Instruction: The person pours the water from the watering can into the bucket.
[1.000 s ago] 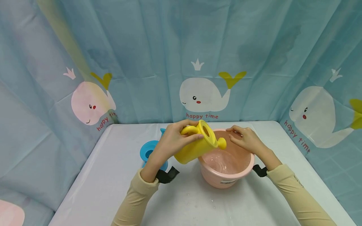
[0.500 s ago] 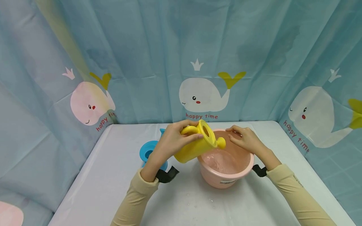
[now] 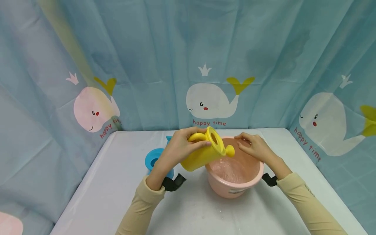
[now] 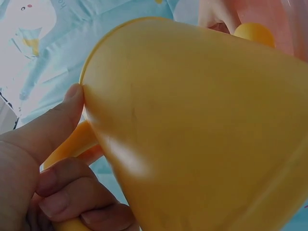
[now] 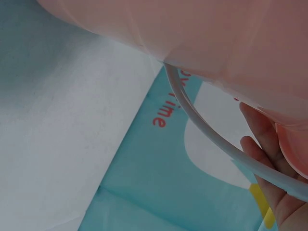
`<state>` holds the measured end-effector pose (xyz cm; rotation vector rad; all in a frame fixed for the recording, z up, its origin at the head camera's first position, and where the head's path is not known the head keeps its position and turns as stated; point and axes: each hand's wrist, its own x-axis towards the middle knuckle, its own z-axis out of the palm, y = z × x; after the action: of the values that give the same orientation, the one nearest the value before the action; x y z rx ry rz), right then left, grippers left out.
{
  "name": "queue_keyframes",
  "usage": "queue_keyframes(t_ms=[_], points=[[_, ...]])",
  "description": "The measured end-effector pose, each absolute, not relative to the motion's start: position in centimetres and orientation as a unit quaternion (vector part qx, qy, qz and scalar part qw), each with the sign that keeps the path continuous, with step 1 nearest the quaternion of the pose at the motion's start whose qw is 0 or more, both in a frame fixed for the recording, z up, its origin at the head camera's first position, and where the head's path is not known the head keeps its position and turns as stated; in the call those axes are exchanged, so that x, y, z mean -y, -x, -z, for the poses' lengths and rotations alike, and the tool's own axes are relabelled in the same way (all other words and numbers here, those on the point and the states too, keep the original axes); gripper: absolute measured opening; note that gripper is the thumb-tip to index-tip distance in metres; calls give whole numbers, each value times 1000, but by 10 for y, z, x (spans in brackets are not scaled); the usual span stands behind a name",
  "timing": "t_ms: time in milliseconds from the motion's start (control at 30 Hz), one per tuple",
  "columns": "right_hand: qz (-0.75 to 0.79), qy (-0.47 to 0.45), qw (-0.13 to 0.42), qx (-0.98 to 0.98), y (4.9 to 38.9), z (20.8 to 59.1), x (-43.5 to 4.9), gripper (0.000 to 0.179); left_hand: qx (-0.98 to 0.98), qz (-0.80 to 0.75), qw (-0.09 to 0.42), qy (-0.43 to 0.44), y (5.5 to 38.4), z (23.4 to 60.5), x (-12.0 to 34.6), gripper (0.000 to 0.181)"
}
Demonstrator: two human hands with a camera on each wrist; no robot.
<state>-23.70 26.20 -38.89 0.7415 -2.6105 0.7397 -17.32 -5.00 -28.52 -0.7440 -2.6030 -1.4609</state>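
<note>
My left hand (image 3: 180,147) grips the handle of a yellow watering can (image 3: 199,158), its thumb lying along the can's top rim. Tilted to the right, the can has its round spout head (image 3: 230,151) over the opening of a pink bucket (image 3: 224,190). Rippled water (image 3: 224,168) lies inside the bucket. At the bucket's far right, my right hand (image 3: 258,148) holds the rim, thumb on the inner side. The right wrist view has its fingers (image 5: 262,130) against the outside wall, near the bucket's pale carrying handle (image 5: 211,137). The can's body fills most of the left wrist view.
A blue toy (image 3: 153,160) with a round, funnel-like top stands left of the bucket, partly hidden by my left wrist. Water drops (image 3: 220,211) dot the white table (image 3: 111,192) in front. Blue whale-print curtains (image 3: 149,81) close off the back and both sides.
The scene sits slightly lower in the head view now. Ripples in the bucket's water have altered; both hands keep their hold and the can keeps its tilt.
</note>
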Motion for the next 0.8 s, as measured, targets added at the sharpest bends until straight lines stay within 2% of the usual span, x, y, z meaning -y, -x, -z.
queue_keyframes(t_ms=[800], points=[[-269, -256, 161, 914, 237, 389, -262, 16, 849, 476, 23, 227, 173, 285, 48, 46]])
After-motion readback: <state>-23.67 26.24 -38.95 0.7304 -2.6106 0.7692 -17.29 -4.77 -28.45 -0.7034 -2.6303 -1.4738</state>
